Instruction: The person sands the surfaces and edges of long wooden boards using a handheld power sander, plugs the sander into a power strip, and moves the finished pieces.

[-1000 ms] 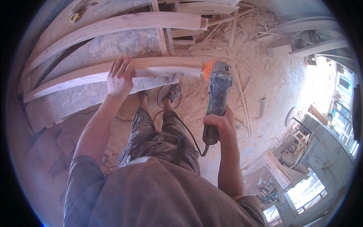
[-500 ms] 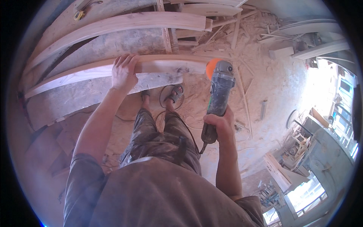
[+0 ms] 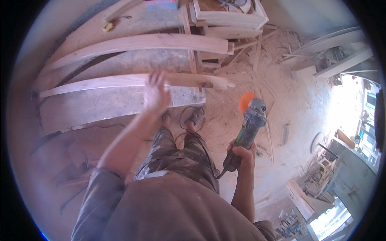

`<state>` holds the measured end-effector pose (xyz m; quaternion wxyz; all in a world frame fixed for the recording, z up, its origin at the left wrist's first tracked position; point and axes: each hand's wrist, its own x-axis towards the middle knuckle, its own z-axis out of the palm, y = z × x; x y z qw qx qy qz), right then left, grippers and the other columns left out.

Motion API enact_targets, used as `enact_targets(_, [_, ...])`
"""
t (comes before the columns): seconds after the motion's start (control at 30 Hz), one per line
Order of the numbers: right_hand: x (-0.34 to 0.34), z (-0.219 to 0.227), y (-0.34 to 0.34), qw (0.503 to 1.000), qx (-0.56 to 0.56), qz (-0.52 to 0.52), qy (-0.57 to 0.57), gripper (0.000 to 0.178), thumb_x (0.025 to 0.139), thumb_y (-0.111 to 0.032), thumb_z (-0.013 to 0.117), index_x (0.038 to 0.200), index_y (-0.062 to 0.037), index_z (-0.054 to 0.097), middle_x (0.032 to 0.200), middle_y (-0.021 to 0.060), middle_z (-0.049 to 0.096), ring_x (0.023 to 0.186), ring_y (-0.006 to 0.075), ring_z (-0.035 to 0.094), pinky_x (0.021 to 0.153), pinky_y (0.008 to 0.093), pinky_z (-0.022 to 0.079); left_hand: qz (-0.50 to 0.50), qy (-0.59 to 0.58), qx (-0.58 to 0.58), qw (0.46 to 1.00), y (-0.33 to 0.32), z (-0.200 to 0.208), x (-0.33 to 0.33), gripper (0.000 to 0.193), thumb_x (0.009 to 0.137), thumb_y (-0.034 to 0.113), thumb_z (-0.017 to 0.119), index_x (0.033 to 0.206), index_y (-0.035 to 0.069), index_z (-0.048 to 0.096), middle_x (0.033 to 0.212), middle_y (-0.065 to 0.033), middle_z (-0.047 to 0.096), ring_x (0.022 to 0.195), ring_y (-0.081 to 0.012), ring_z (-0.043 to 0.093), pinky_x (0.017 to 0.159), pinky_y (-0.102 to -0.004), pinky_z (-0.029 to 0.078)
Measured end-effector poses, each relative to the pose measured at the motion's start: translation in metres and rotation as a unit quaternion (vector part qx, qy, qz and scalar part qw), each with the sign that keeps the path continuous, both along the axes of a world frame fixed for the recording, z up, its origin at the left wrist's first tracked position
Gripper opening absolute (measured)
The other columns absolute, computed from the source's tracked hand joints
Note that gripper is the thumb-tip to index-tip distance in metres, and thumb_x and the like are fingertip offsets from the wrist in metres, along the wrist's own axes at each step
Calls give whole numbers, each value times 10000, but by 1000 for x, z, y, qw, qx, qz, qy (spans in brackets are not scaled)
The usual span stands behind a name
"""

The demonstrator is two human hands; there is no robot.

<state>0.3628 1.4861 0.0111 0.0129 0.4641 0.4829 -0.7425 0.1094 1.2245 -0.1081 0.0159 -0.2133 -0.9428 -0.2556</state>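
My right hand [image 3: 243, 154] is wrapped around the rear of a dark, dusty angle grinder [image 3: 250, 122]. An orange disc [image 3: 247, 102] sits at the grinder's head, apart from the wood. Blurred by motion, my left hand [image 3: 157, 92] is raised near the closer wooden beam [image 3: 112, 81] with its fingers stretched out and nothing seen in them. That pale beam is long and slightly curved, with a narrow tenon at its right end, and it lies on a dusty workbench [image 3: 88, 106]. Whether the left fingertips touch it, I cannot tell.
A second curved beam [image 3: 140, 43] lies farther back on the bench. Beyond it are a yellow tape measure [image 3: 107, 27] and a wooden frame [image 3: 229, 18]. The grinder's cord [image 3: 220, 173] runs toward my legs. Sawdust and wood strips [image 3: 270, 136] litter the floor; machinery [image 3: 356, 172] stands at right.
My left hand has let go of the closer beam and moved right. The grinder has come away from the beam's right end, toward me and rightward. The view has also shifted.
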Motion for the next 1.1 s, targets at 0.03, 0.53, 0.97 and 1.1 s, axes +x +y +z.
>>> enact_targets(0.03, [1,1,-3,1000,-15,-2,26,398,630,-146,695,972,49,636,805,129,674,669,250,685,653,367,579,48,-73,33,996,14,18,27,619,783,133,774,1358,24,572,1357,-253,570,1266,-453,541,1125,-506,416])
enact_targets(0.53, [-54,64,-59,935,-194,194,223,620,618,-354,690,1078,46,577,800,157,632,687,267,650,623,352,544,20,-697,532,481,71,176,122,532,983,563,623,1055,39,678,748,-57,681,488,-148,591,388,-279,418])
enact_targets(0.97, [-70,154,-187,905,-314,268,97,580,634,-449,665,1008,-24,543,821,85,578,630,191,593,545,283,504,103,-655,547,511,-66,258,132,390,952,410,690,836,42,634,562,-31,554,337,-159,475,319,-299,373])
enact_targets(1.1, [-87,164,-272,916,-308,256,38,653,755,-537,638,1112,4,552,836,109,586,635,247,616,574,360,541,164,-642,532,527,-160,280,120,340,895,365,726,848,37,654,554,-8,548,378,-111,453,352,-286,350])
